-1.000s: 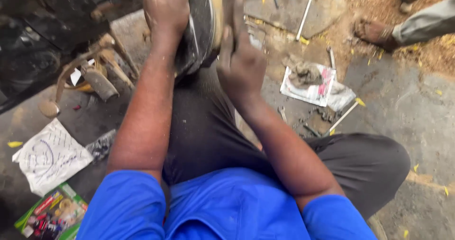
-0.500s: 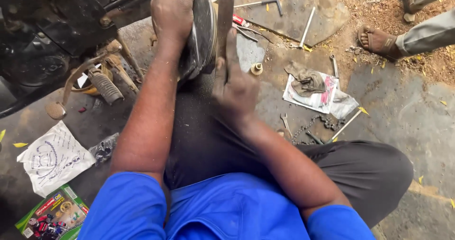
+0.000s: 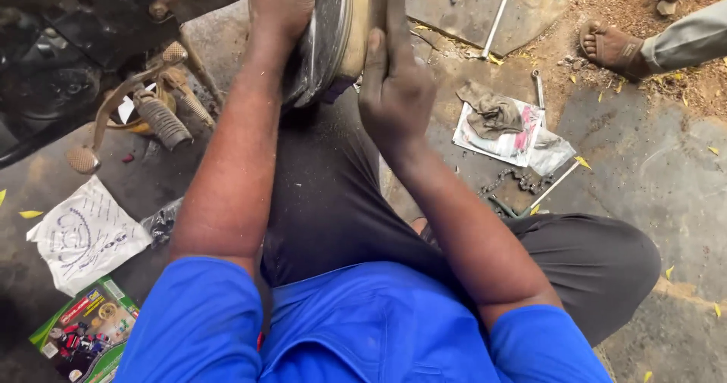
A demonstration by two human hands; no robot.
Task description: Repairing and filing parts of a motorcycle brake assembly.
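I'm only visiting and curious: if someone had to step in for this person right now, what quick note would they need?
Left hand: gripping the round metal part, held on edge above the lap.
Right hand: flat, fingers straight, pressed against the part's tan face.
Nearby on the ground: greasy rag on paper, a chain, metal rods.
Done: part is off the ground, in hand.
Left: can't tell; its face is hidden.

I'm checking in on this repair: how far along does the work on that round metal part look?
Done: the round metal part is off and propped on the lap, tools and a chain laid out. In hand: left hand steadies it, right hand presses flat against its face. Left: nothing is refitted; the rag lies unused.
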